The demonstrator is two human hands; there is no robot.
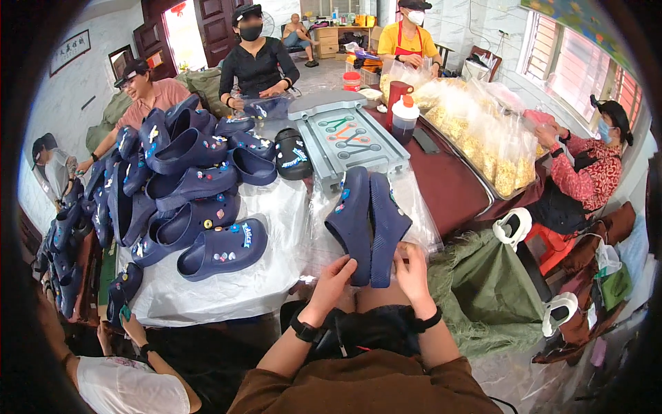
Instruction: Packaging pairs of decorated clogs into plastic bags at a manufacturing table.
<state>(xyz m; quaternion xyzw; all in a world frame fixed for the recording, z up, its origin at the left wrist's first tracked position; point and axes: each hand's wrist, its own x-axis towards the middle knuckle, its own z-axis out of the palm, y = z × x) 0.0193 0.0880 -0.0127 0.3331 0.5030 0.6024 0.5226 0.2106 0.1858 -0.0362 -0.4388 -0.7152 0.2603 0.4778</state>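
A pair of navy blue clogs (356,228) stands on edge in front of me, sole against sole, heels toward me. Small colourful charms dot their uppers. My left hand (331,281) is closed on the heel end of the left clog, thumb pressed to it. Bent fingers of my right hand (412,269) grip the heel end of the right clog; their tips are partly hidden. Under and around the pair lies a clear plastic bag (426,238). Left of it, a single navy clog (224,250) rests on white sheeting (207,298).
A heap of navy clogs (189,152) covers the left. Ahead are a grey plastic board (355,134), a black clog (293,155) and a dark-liquid bottle (405,121). Filled clear bags (483,131) stand on a tray at right. A green sack (489,283) hangs nearby. Several people work around.
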